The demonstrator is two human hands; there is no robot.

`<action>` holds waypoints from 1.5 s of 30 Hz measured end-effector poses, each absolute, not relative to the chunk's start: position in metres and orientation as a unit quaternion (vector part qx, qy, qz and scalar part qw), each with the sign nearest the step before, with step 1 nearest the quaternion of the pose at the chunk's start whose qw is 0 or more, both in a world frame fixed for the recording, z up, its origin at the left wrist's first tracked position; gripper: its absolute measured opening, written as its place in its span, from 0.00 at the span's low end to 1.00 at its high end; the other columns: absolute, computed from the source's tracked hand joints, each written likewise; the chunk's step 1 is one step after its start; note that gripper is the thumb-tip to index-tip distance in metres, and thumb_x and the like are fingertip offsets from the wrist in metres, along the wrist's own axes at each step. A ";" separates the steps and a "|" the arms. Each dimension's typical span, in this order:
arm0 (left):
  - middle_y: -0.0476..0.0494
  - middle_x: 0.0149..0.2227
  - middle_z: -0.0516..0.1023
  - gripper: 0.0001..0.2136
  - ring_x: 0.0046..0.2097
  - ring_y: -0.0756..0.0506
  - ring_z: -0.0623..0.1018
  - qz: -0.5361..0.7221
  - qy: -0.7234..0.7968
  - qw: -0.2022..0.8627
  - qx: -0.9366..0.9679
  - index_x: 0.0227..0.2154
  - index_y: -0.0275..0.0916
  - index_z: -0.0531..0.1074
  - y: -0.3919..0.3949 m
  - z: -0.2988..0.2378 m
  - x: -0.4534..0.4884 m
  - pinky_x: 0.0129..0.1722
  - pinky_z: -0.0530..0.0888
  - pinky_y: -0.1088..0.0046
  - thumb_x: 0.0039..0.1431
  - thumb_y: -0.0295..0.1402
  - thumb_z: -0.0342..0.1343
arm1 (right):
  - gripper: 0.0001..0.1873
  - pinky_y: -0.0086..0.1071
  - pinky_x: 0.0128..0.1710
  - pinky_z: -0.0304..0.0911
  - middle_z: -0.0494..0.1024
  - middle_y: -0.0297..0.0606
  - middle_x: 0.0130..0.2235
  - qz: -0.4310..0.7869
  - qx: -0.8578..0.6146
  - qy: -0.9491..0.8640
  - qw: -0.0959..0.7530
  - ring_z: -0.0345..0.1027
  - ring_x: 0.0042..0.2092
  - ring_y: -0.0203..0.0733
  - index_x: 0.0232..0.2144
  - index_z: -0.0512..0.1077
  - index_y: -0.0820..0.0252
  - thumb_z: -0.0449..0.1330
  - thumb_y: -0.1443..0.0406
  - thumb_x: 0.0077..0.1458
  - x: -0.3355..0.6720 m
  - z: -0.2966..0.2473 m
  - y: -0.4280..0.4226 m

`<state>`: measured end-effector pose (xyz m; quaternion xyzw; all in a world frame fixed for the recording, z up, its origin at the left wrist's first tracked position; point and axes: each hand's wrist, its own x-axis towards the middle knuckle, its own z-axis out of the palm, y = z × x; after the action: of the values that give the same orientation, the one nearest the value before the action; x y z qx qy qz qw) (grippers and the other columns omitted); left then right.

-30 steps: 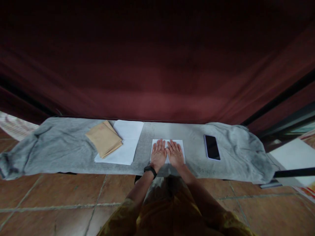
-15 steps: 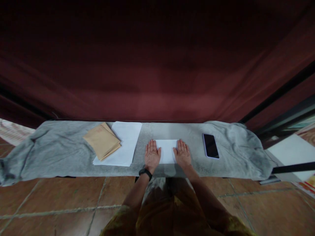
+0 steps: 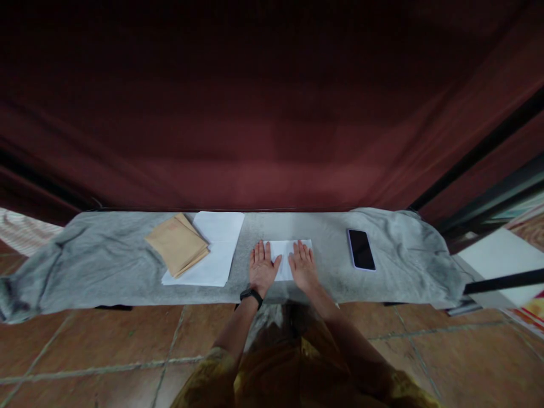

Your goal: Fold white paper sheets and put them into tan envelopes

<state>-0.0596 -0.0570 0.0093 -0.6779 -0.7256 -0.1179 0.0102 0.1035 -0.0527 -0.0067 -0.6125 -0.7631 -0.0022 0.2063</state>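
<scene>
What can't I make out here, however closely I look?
Head view, all of these:
Parts of the small white paper: hidden under the left hand and right hand.
Part of the larger white sheets: covered by the brown envelopes.
Any lettering on those envelopes: too small and blurred.
Black wristband: details too small.
Colourful print: cut off by the right edge.

Rumpled grey cloth (image 3: 102, 255) covers the table (image 3: 297, 225). White sheets (image 3: 221, 249), overlapped by brown envelopes (image 3: 176, 243), lie towards the left edge; a smaller paper (image 3: 284, 272) lies near the middle of the front edge, a phone (image 3: 361, 250) towards the right edge.
</scene>
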 end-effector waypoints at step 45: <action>0.33 0.71 0.56 0.28 0.73 0.40 0.54 -0.138 -0.695 -0.001 -0.705 0.70 0.30 0.54 -0.067 0.006 -0.049 0.71 0.55 0.54 0.72 0.40 0.38 | 0.31 0.53 0.67 0.48 0.58 0.55 0.70 -0.010 -0.634 -0.751 0.187 0.54 0.69 0.55 0.69 0.55 0.66 0.50 0.59 0.69 0.129 -0.006 -0.073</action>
<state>-0.0489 -0.0672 0.0060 -0.7053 -0.6954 -0.1378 -0.0009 0.1288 -0.0727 -0.0062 -0.6336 -0.7507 -0.0100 0.1868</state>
